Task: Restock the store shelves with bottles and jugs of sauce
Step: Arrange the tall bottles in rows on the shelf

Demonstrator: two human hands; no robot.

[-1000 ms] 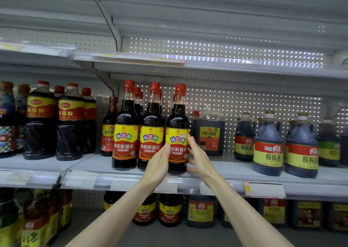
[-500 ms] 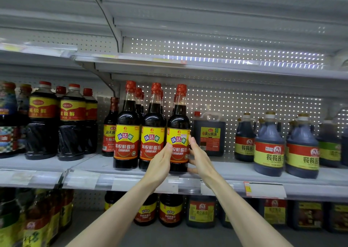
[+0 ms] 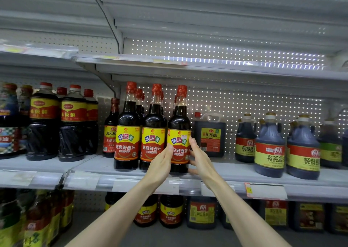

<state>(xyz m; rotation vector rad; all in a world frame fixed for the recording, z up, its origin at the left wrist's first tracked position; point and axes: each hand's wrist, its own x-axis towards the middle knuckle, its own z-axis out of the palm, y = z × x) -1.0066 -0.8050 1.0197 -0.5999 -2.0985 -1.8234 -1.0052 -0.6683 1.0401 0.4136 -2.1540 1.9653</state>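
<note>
Shelving of grey metal with a perforated back panel [image 3: 244, 105] fills the view just as it did half a second ago. The camera has barely shifted and nothing on the shelves has changed place. On the middle shelf [image 3: 226, 173], at the right, three round jugs [image 3: 270, 147] with gold caps and red-and-yellow labels stand plainly in view, with parts of more behind them. One green-labelled jug [image 3: 330, 149] sits blurred at the edge. Left of these is one square dark jug [image 3: 210, 133] with a red cap and a handle. At the far left four red-capped bottles [image 3: 43, 122] with yellow-and-red labels stand in two rows, then one slim bottle [image 3: 111, 130]. In the middle three tall soy sauce bottles [image 3: 128, 143] form a front row, with further red caps showing behind them. The third bottle [image 3: 178, 130], the rightmost of the row, stands upright on the middle shelf near its front edge, just beside the second, where it stood before. The left hand [image 3: 162, 164] and the right hand [image 3: 199, 162] remain on it, their grip clamped on it from both sides. The left thumb lies on the label's front. The right thumb points up along the label's right edge, and its fingers curl round behind near the base. Between the forearms, the lower shelf holds two lower bottles [image 3: 171, 212] with the same label and one yellow-labelled jug [image 3: 201, 213].
</note>
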